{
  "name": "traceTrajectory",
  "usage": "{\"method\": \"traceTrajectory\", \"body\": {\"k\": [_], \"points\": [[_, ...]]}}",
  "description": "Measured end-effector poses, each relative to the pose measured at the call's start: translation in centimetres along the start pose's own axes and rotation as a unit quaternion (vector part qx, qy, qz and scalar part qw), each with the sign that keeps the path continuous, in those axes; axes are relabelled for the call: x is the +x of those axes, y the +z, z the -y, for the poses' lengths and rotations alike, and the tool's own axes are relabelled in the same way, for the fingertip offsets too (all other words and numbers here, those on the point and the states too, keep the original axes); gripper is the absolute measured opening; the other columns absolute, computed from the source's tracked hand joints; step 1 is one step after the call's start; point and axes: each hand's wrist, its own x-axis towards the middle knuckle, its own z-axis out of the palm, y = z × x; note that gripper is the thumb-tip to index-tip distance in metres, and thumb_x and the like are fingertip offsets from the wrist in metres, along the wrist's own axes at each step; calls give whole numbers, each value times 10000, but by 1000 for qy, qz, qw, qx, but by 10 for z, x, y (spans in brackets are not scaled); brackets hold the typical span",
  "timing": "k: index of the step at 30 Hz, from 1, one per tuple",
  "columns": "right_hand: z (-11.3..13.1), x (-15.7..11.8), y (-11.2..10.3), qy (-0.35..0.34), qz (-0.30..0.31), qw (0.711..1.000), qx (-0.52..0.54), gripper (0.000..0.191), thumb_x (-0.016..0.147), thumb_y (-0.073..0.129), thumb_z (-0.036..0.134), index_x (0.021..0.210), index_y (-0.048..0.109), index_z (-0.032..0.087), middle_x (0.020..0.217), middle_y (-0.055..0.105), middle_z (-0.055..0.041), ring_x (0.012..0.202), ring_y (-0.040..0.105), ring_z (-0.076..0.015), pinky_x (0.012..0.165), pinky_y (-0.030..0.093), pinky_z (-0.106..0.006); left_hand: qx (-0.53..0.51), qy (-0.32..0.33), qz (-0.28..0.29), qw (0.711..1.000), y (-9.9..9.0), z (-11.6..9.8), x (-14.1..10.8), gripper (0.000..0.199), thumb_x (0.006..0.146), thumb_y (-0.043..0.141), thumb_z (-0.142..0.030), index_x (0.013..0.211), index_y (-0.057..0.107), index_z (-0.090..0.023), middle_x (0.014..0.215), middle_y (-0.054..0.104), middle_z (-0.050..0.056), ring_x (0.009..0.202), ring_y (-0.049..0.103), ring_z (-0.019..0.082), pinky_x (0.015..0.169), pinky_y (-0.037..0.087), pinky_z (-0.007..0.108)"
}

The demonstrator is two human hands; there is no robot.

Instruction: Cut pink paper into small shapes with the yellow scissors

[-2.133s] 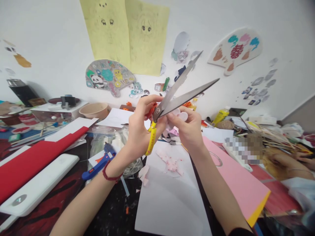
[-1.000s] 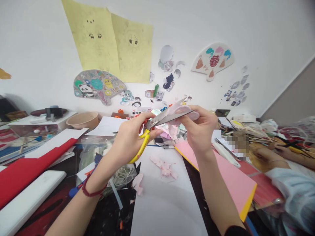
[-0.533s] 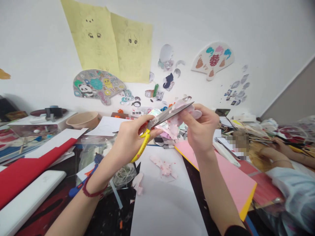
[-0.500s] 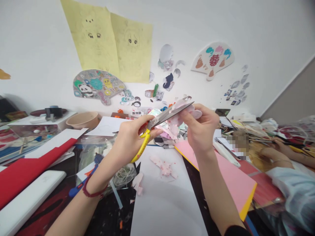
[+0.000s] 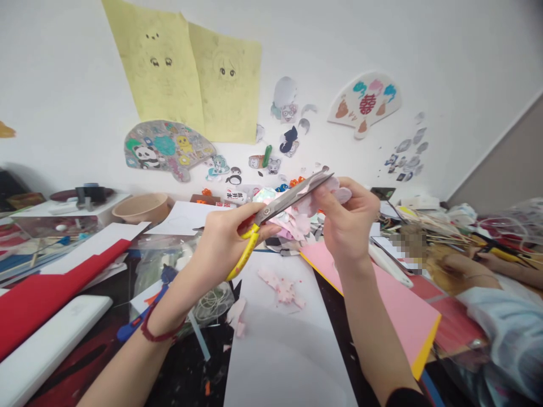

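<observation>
My left hand (image 5: 231,237) is closed round the yellow handles of a pair of scissors (image 5: 246,255). The metal blades point up to the right, nearly together, along a piece of pale pink paper (image 5: 341,195). My right hand (image 5: 350,217) pinches that paper between thumb and fingers, beside the blade tips. Below both hands lies a white sheet (image 5: 288,350) with pink paper scraps (image 5: 285,289) on it. Another pale scrap (image 5: 236,316) rests at the sheet's left edge.
At the left are a red folded sheet (image 5: 63,282), a white box (image 5: 59,345) and a beige bowl (image 5: 142,209). Pink paper (image 5: 399,305) with a yellow edge lies at the right. Another person's arm (image 5: 470,271) shows at the far right.
The scissor blades have closed further against the pale pink paper. At the far right, the other person's hand has shifted slightly. The whole view has moved a little.
</observation>
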Motion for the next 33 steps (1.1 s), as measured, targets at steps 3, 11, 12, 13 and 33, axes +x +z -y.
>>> {"method": "traceTrajectory", "body": {"k": [3, 11, 12, 13, 33], "points": [[1, 0, 0, -7, 5, 1000, 2, 161, 797, 853, 355, 742, 745, 250, 592, 645, 45, 522, 594, -115, 532, 502, -282, 1, -1, 8, 1000, 0, 0, 0, 352, 906, 712, -519, 908, 704, -167, 594, 343, -64, 554, 295, 101, 518, 248, 246], [3, 0, 0, -4, 3, 1000, -1, 162, 786, 861, 359, 736, 751, 251, 595, 638, 47, 523, 570, -108, 547, 507, -280, 0, 3, 4, 1000, -1, 1, 1, 422, 919, 672, -578, 917, 721, -159, 588, 348, -62, 551, 287, 102, 509, 244, 242], [3, 0, 0, -3, 4, 1000, 2, 157, 784, 862, 351, 734, 752, 251, 595, 637, 49, 518, 560, -104, 548, 507, -277, 4, 2, 3, 1000, -1, 1, 1, 429, 917, 672, -583, 920, 726, -157, 588, 358, -60, 550, 294, 101, 513, 247, 240], [3, 0, 0, -2, 6, 1000, 5, 154, 784, 862, 346, 734, 753, 250, 594, 635, 50, 515, 553, -102, 546, 503, -275, 8, 2, 2, 1000, -1, 1, 1, 432, 917, 671, -584, 918, 728, -156, 589, 366, -59, 550, 300, 101, 517, 250, 238], [4, 1, -3, 4, 0, 1000, -13, 156, 781, 857, 355, 764, 768, 227, 622, 666, 34, 536, 581, -110, 533, 497, -270, 12, -47, 36, 998, 1, 0, 1, 516, 888, 673, -463, 1288, 699, -138, 743, 613, 2, 609, 445, 130, 601, 386, 265]]}}
